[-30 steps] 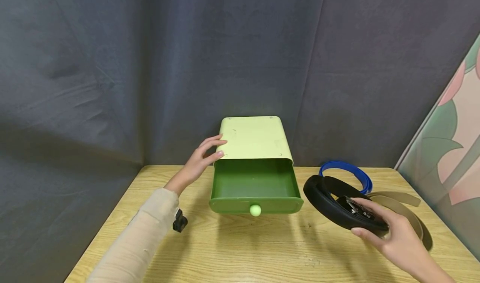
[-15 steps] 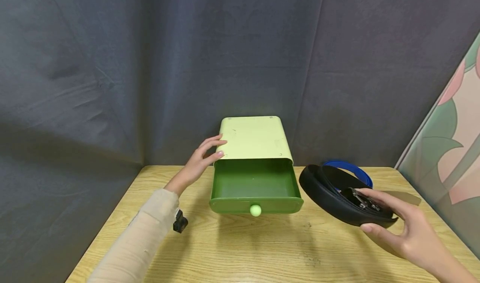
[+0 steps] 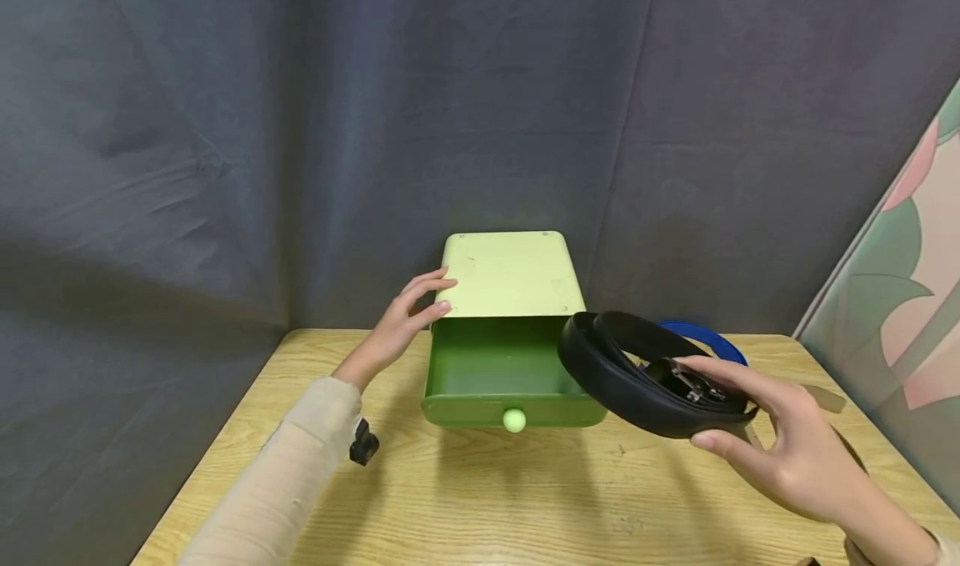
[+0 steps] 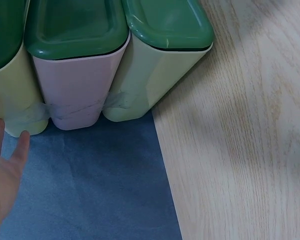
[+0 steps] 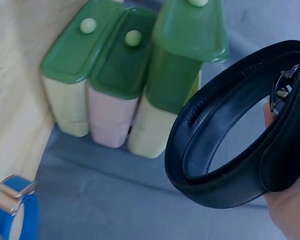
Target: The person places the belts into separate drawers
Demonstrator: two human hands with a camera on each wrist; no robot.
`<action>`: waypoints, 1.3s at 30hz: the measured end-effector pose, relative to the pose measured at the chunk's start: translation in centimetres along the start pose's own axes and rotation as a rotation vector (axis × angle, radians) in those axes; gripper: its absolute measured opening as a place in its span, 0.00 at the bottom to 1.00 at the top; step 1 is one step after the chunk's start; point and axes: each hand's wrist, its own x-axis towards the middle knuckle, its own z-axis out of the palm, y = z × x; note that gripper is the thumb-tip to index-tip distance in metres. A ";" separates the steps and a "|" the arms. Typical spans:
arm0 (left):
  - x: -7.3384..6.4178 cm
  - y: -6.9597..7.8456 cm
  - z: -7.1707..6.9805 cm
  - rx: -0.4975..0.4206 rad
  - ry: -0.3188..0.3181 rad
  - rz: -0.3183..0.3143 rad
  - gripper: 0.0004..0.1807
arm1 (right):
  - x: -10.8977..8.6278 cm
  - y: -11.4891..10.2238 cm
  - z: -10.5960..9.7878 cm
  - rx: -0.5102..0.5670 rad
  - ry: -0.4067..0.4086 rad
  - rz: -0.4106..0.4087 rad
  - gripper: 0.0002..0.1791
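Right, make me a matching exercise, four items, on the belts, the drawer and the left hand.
1. black belt
2. drawer
3. left hand
4. blue belt

A. touching the left side of the pale casing
B. partly hidden behind another belt, head view
C. held in the right hand
D. pulled open

Pairs: 1-C, 2-D, 3-A, 4-B

We find the open drawer reachable from above, over its front; the casing's pale top covers the rear, our left fingers occupy its left edge, and the black belt hides part of the drawer's right rim.
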 end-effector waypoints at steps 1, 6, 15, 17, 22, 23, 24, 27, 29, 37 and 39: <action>0.0 0.0 0.0 -0.004 -0.001 0.004 0.21 | 0.3 -0.2 0.1 0.016 -0.006 -0.012 0.43; 0.1 -0.1 0.1 -0.008 0.002 0.006 0.21 | 1.7 -1.0 0.6 0.054 -0.043 -0.077 0.42; 0.1 0.1 0.0 -0.009 0.013 0.017 0.21 | 4.6 -1.9 2.6 0.124 -0.089 -0.175 0.40; 0.0 0.2 -0.1 -0.009 0.014 0.015 0.21 | 5.3 -2.1 3.2 0.143 -0.095 -0.200 0.40; -0.1 0.3 -0.1 -0.017 0.017 -0.007 0.21 | 6.6 -2.4 4.3 0.175 -0.157 -0.197 0.37; -0.1 0.3 -0.1 -0.021 0.017 -0.010 0.22 | 6.8 -2.4 4.6 0.188 -0.173 -0.196 0.36; -0.2 0.3 -0.1 -0.023 0.017 -0.011 0.22 | 7.0 -2.4 4.8 0.196 -0.190 -0.191 0.36; -0.2 0.3 -0.1 -0.024 0.018 -0.014 0.22 | 7.8 -2.3 5.4 0.228 -0.231 -0.189 0.34; -0.2 0.3 -0.1 -0.019 0.018 -0.020 0.22 | 8.2 -2.1 5.9 0.239 -0.256 -0.188 0.33; -0.2 0.0 -0.1 -0.002 0.018 -0.008 0.21 | 9.1 -0.9 7.4 0.285 -0.326 -0.150 0.30; -0.2 -0.1 -0.1 -0.003 0.017 -0.005 0.21 | 9.2 -0.5 7.8 0.294 -0.345 -0.129 0.29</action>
